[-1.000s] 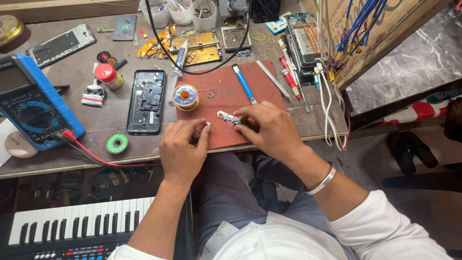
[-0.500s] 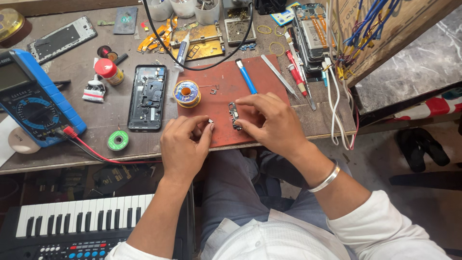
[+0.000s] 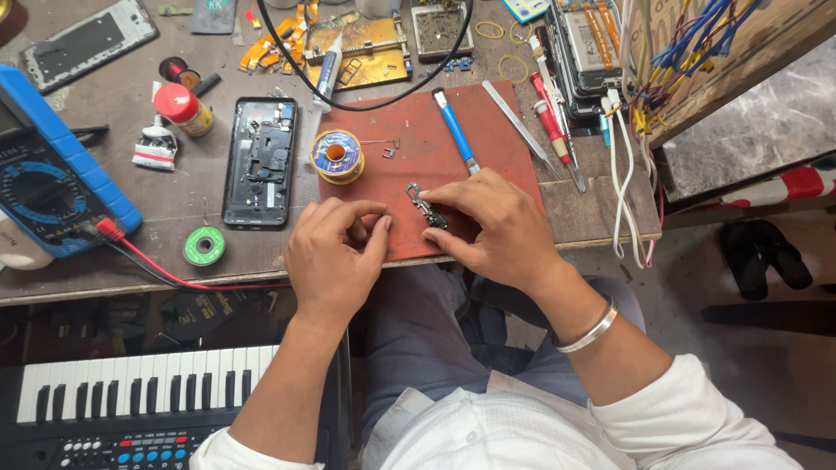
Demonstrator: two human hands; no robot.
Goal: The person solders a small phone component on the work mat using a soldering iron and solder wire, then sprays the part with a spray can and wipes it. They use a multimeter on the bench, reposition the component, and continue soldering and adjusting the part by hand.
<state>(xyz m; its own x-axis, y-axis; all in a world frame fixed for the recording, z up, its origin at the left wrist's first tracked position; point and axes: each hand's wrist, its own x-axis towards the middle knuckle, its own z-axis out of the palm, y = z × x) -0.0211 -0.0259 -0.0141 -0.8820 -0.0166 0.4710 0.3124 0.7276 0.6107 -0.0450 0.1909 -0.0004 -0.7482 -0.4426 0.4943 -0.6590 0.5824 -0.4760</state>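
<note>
Worn brown counter (image 3: 174, 196), upper part of frame, carrying a red mat (image 3: 488, 148) at centre, an opened phone (image 3: 259, 161) left of it, a blue meter (image 3: 43, 174) at far left, and a green tape roll (image 3: 204, 246) near the front edge.

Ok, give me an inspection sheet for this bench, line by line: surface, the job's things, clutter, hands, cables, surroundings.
Surface: worn grey bench with a red mat at its front edge.
Job's things: small metal part on the mat, under the right hand's fingertips.
Clutter: opened phone, solder spool, green tape roll, blue multimeter, blue-handled tool, red screwdrivers.
Hands: right hand pinches the part; left hand is curled beside it, whether it holds anything cannot be told.
Cables: red lead, black cable, white wires.
Surroundings: keyboard below the bench, sandals on the floor.
</note>
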